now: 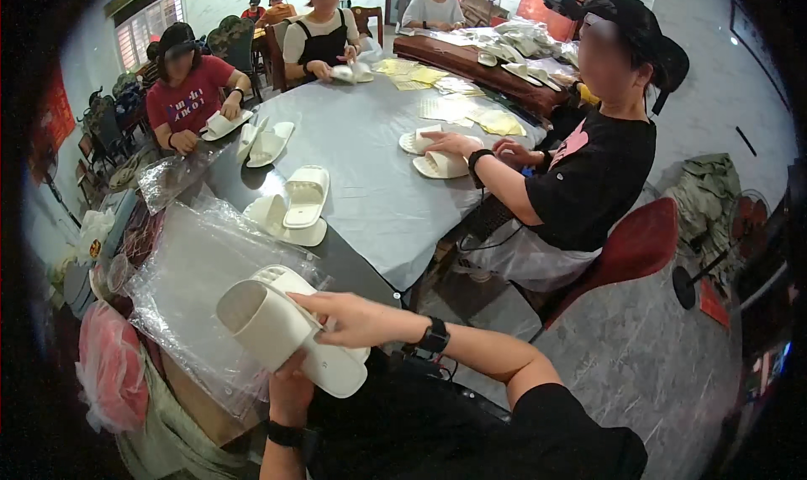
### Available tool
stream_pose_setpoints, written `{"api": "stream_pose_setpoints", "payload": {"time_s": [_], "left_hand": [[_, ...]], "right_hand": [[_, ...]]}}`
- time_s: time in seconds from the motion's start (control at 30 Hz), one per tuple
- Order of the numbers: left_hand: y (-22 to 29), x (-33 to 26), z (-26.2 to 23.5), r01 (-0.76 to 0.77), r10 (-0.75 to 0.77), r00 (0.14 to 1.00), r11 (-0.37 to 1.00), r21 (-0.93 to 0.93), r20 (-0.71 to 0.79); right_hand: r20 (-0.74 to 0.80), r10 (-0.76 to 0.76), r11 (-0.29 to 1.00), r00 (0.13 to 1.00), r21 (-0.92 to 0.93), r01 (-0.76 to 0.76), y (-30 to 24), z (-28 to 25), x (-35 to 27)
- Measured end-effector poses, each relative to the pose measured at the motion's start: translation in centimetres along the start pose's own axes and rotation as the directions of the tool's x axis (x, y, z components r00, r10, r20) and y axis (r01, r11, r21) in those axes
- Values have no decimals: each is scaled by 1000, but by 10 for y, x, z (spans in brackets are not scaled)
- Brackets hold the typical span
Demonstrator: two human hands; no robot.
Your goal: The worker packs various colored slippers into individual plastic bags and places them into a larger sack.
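Observation:
Close in front of me I hold a pair of off-white slide slippers (267, 327), tilted, one partly overlapping the other. Their wide straps face up and to the left. From below, my left hand (292, 392) grips the pair, its fingers mostly hidden behind the soles. My right hand (349, 316) is closed on the slippers' right side, thumb and fingers against the strap edge. Just beyond, another pair of off-white slippers (308, 196) lies on the table, one resting on the other. Clear plastic bags (197, 266) spread flat beside my left hand.
A grey-covered table (370, 194) stretches ahead, with another slipper pair (271, 144) and yellowish sheets (420, 75) on it. At right a person in black (588, 177) handles slippers; others sit around the far side. A red chair (626, 253) and a floor fan (706, 270) stand right.

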State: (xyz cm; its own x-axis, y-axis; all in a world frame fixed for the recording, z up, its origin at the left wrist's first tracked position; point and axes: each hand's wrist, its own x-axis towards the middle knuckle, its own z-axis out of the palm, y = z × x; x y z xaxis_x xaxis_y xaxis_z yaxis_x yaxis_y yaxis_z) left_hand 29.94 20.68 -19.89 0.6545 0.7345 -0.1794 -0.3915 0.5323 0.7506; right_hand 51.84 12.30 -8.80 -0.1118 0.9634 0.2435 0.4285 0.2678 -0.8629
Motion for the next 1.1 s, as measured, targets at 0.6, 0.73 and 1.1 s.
{"api": "stream_pose_setpoints", "payload": {"time_s": [0.6,0.73,1.1], "left_hand": [[30,-14,23,-52,47,998,992,114,50],[26,-6,32,51,-53,996,998,31,72],[23,1,32,75,117,869,929,-361,481]], "right_hand": [[-418,460,887,783,261,-382,31,-6,6],[-520,-22,954,854,-266,-137,56,-29,-8],[-435,273,960,858,69,-271,49,-20,-1]]}}
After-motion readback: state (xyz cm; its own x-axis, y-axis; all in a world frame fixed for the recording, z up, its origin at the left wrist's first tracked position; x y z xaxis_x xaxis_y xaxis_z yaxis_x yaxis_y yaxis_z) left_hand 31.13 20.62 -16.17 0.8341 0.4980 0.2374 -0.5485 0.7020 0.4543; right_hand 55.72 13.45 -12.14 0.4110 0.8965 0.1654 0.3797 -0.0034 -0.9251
